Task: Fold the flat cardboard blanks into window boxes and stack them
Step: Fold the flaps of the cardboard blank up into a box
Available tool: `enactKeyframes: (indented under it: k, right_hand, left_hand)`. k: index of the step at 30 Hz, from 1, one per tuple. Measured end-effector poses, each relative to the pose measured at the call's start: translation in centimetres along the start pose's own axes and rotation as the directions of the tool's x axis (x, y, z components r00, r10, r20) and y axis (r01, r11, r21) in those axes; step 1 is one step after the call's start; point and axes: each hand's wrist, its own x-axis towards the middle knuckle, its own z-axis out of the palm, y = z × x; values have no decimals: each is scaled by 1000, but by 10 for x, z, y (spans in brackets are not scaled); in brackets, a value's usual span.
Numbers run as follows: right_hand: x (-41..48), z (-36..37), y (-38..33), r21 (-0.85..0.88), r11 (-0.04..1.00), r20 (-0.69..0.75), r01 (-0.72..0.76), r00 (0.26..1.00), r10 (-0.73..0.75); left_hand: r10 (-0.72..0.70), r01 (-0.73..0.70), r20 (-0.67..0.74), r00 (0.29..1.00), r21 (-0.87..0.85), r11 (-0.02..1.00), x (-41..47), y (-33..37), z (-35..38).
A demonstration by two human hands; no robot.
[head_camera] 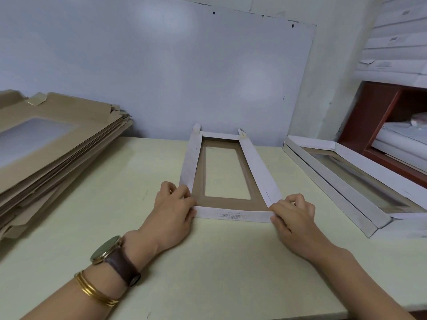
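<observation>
Both hands are on the half-folded window box (pixel 231 204), which lies flat on the pale table (pixel 129 181) in the middle of the view, long axis running toward 12 o'clock and its far end touching the white wall board (pixel 161 72). The left hand (pixel 175 213) has its fingers curled in and pinches the near-left corner, so the box runs off from it toward 1 o'clock. The right hand (pixel 293 218) grips the near-right corner the same way, with the box stretching away toward 11 o'clock. The white near flap (pixel 233 215) spans between the two hands, and both long side walls are folded up. The window faces down onto the table. At 9 o'clock sits the stack of flat cardboard blanks (pixel 53 153), well apart from the left hand. At 3 o'clock, finished boxes (pixel 335 179) lie stacked near the right hand. A wristwatch (pixel 108 250) and gold bangles (pixel 94 292) ride the left wrist.
</observation>
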Motion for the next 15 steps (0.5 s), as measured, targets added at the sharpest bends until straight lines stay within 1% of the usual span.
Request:
enactKeyframes:
  k: [2,4,6,9,11,13,15]
  right_hand:
    - [2,-3,-1,-9,1000,55,10,998,-10]
    - [6,-9,-1,-7,999,128,39,991,-38]
    - [11,-16,-2,-10,997,208,75,976,-71]
    - [19,-20,-4,-39,994,299,103,950,-87]
    - [22,-19,-5,-59,990,323,131,941,-105]
    - [25,-19,-7,-68,985,334,159,934,-128]
    - [27,-22,-10,-53,986,352,161,927,-132]
  left_hand:
    - [14,-14,15,1000,60,998,1,0,-1]
    - [44,-50,55,997,119,992,2,2,-3]
    - [78,-92,104,992,143,985,4,7,-6]
    - [124,-156,206,971,146,977,13,21,-9]
    - [129,-162,276,952,100,982,20,34,-8]
    - [148,-174,309,940,61,983,26,48,-5]
    - [183,-208,311,933,49,977,32,60,1]
